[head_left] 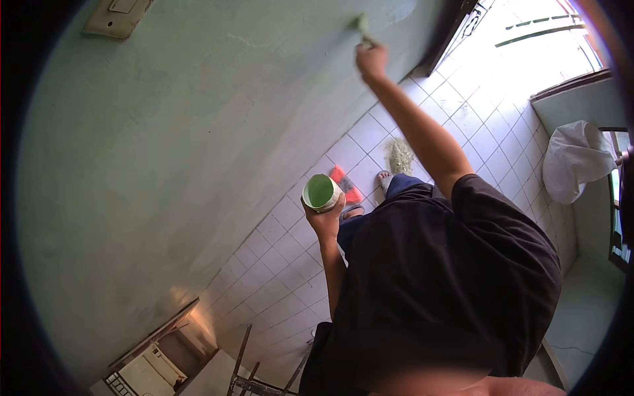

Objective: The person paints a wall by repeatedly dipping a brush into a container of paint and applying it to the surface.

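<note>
My left hand (322, 223) is wrapped around a small white paint container (337, 198), held in front of my body with its mouth facing up. Light green paint (319, 191) shows inside it. My right arm reaches far out, and my right hand (372, 61) is closed on the handle of a paintbrush (361, 25). The brush's green head is at the pale green wall (165, 145); whether it touches the surface is hard to tell. Behind the brush, part of the wall looks lighter.
A red and grey cloth or mat (345, 185) lies on the white tiled floor (284, 231) by my feet, near a speckled pale patch (399, 156). A white sack (576, 162) is at right. A switch plate (117, 16), a dark door frame (449, 36) and metal-legged furniture (241, 356) are around.
</note>
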A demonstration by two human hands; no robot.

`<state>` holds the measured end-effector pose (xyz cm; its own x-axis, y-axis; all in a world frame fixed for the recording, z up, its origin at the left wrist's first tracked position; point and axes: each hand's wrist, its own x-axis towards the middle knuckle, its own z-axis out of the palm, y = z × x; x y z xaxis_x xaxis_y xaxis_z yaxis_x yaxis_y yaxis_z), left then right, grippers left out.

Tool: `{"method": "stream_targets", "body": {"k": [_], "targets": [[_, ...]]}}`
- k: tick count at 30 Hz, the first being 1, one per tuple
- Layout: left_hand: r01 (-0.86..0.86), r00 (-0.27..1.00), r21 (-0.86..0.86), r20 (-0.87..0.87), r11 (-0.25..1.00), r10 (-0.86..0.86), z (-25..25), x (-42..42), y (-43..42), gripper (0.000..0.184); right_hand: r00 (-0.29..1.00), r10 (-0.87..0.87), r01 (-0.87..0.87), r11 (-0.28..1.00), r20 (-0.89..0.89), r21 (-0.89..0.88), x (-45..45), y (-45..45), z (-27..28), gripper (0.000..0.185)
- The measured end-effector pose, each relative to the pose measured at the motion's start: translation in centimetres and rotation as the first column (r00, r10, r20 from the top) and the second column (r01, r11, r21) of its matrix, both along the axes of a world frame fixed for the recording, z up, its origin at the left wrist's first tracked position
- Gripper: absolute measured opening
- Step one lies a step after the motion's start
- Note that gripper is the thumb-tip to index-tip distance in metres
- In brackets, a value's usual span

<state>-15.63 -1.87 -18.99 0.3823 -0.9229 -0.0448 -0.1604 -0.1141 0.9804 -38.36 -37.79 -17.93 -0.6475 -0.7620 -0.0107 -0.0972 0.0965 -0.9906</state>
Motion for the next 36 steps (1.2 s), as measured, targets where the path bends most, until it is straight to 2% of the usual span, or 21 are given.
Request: {"method": "stream_targets", "body": {"k": [2, 4, 5, 7, 8, 10, 11, 13, 15, 17, 19, 22, 23, 24, 25, 26, 28, 29, 30, 33, 36], "targets": [[-0.001, 1.000, 0.015, 0.011, 1.000, 0.001, -0.4, 1.1, 0.2, 0.078, 0.972, 0.010, -0.009, 1.000, -0.236, 0.006, 8.1, 2.1, -2.2, 0.035], [-0.018, 1.000, 0.035, 0.016, 0.999, 0.018, -0.9, 1.9, 0.8, 0.080, 0.986, 0.129, -0.133, 0.991, -0.107, -0.029, 14.5, 7.3, -2.0, 0.032], [-0.017, 1.000, 0.041, 0.011, 0.999, 0.016, -1.1, 2.3, 1.1, 0.080, 0.944, 0.328, -0.326, 0.943, -0.032, 0.065, 16.1, 10.2, -1.1, 0.032], [-0.028, 0.999, 0.036, 0.044, 0.999, 0.026, -1.3, 3.4, 1.2, 0.080, 0.682, 0.719, -0.731, 0.677, 0.134, 0.089, 17.8, 14.6, -0.8, 0.033], [-0.023, 0.998, 0.041, 0.055, 0.999, 0.021, -1.1, 3.7, 1.2, 0.080, 0.684, 0.718, -0.729, 0.679, 0.131, 0.087, 17.6, 14.9, -0.3, 0.033], [-0.004, 0.998, 0.020, 0.056, 1.000, 0.003, -1.3, 4.6, 0.8, 0.080, 0.417, 0.907, -0.908, 0.412, 0.065, 0.082, 16.5, 15.4, 1.0, 0.035], [0.011, 0.998, 0.012, 0.061, 1.000, -0.012, -1.3, 5.2, 1.0, 0.079, 0.492, 0.871, -0.870, 0.492, 0.002, 0.037, 16.0, 13.5, -1.4, 0.035], [0.009, 0.999, 0.028, 0.052, 1.000, -0.010, 0.3, 6.3, 1.4, 0.078, 0.606, 0.770, -0.795, 0.586, 0.197, 0.156, 11.3, 10.1, 0.7, 0.036], [-0.008, 0.999, 0.025, 0.041, 1.000, 0.006, 1.2, 7.6, 1.6, 0.077, 0.683, 0.695, -0.729, 0.667, 0.223, 0.153, 6.7, 8.3, 1.1, 0.038], [0.000, 0.999, 0.032, 0.040, 0.999, -0.002, 1.5, 9.3, 2.5, 0.075, 0.855, 0.441, -0.495, 0.851, 0.273, 0.175, 3.6, 6.4, -1.0, 0.040], [-0.021, 0.999, 0.017, 0.044, 1.000, 0.020, 1.8, 10.8, 3.8, 0.075, 0.982, 0.124, -0.148, 0.974, 0.139, 0.174, 1.6, 3.9, -4.0, 0.040], [-0.036, 0.999, 0.033, 0.030, 0.999, 0.035, 2.3, 12.7, 5.1, 0.075, 0.983, -0.023, 0.003, 0.994, 0.182, 0.113, 4.8, 4.6, -1.4, 0.042], [-0.044, 0.999, 0.065, 0.016, 0.997, 0.044, 2.5, 13.4, 5.7, 0.075, 0.995, 0.046, -0.052, 0.996, 0.086, 0.069, 7.0, 3.4, -5.5, 0.035], [-0.042, 0.999, 0.064, 0.016, 0.997, 0.041, 2.3, 14.2, 6.3, 0.075, 0.988, 0.077, -0.068, 0.995, -0.133, 0.071, 12.1, 6.2, -2.9, 0.030], [-0.037, 0.999, 0.061, 0.017, 0.997, 0.036, 1.9, 15.1, 6.6, 0.075, 0.946, 0.122, -0.091, 0.989, -0.300, 0.115, 16.6, 7.5, -4.3, 0.031], [-0.027, 0.999, 0.058, 0.017, 0.998, 0.026, 1.5, 15.9, 6.7, 0.075, 0.951, 0.150, -0.123, 0.986, -0.269, 0.113, 21.3, 9.6, -5.1, 0.028], [-0.002, 1.000, 0.050, 0.008, 0.999, 0.002, 0.9, 17.4, 6.5, 0.076, 0.891, 0.452, -0.452, 0.875, 0.040, 0.175, 26.0, 15.8, -2.0, 0.034], [0.010, 1.000, 0.049, 0.001, 0.999, -0.010, 0.8, 18.1, 6.5, 0.077, 0.735, 0.579, -0.665, 0.718, 0.353, 0.205, 26.5, 17.8, -1.3, 0.035], [0.016, 1.000, 0.047, 0.001, 0.999, -0.016, 1.2, 18.7, 6.3, 0.077, 0.599, 0.670, -0.792, 0.577, 0.439, 0.201, 26.2, 19.4, -0.5, 0.041], [0.097, 0.995, 0.058, 0.000, 0.994, -0.097, 2.6, 20.2, 5.3, 0.076, 0.469, 0.655, -0.844, 0.529, 0.592, 0.083, 24.0, 21.8, 0.5, 0.051], [0.210, 0.970, 0.013, 0.125, 0.978, -0.210, 3.1, 21.4, 4.3, 0.075, 0.310, 0.734, -0.903, 0.427, 0.604, -0.056, 19.5, 24.4, 4.3, 0.054]]}}
